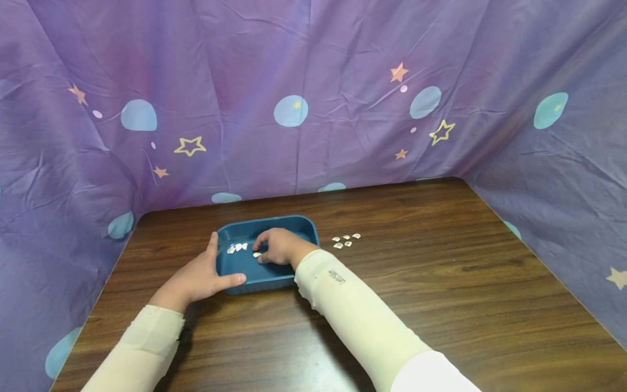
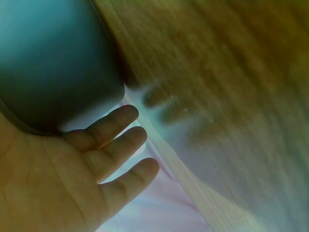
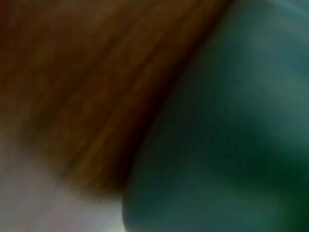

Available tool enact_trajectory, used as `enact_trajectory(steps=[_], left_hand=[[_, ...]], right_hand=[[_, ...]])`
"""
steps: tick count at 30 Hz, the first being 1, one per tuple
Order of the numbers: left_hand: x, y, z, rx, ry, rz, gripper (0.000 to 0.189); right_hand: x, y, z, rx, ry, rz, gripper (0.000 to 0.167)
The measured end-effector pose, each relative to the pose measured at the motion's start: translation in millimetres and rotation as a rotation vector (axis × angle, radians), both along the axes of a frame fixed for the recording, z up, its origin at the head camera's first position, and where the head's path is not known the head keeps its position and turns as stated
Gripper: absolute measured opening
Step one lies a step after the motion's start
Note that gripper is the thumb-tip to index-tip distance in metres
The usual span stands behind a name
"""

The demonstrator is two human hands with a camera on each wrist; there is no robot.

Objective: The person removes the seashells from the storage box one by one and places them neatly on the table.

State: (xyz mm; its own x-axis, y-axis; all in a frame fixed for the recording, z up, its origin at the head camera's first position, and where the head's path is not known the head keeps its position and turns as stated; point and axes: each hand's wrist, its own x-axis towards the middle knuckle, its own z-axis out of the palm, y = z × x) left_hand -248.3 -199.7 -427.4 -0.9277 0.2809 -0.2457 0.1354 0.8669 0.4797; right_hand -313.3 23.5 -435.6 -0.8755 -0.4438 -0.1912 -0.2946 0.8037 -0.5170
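Observation:
A blue rectangular tray (image 1: 271, 279) stands on the table. My left hand (image 1: 201, 275) rests against its near left corner, thumb along the front rim and fingers up the left side. Those fingers are straight and spread in the left wrist view. Inside the tray, my right hand (image 1: 280, 246) pinches a small white shell-like piece (image 1: 257, 254) between thumb and fingertip, low over the tray floor. Left of it, several similar white pieces (image 1: 238, 247) lie close together in the tray. The right wrist view is blurred, showing the tray wall (image 3: 227, 145) but no fingers.
On the brown wooden table (image 1: 441, 283), several more white pieces (image 1: 347, 244) lie in two loose rows right of the tray. A purple curtain (image 1: 245, 71) with stars and blue dots hangs behind the table and along both sides.

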Motion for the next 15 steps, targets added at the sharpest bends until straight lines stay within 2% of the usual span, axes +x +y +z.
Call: enact_trajectory(steps=[8,15], left_hand=[[1.2,0.8,2.0,0.000,-0.005,-0.002,0.139],[1.6,1.2,3.6,-0.006,-0.009,0.000,0.138]], right_hand=[[1.6,-0.6,-1.7,0.019,0.049,0.052,0.008],[2.3,-0.7,-1.1,0.030,0.058,0.054,0.008]])
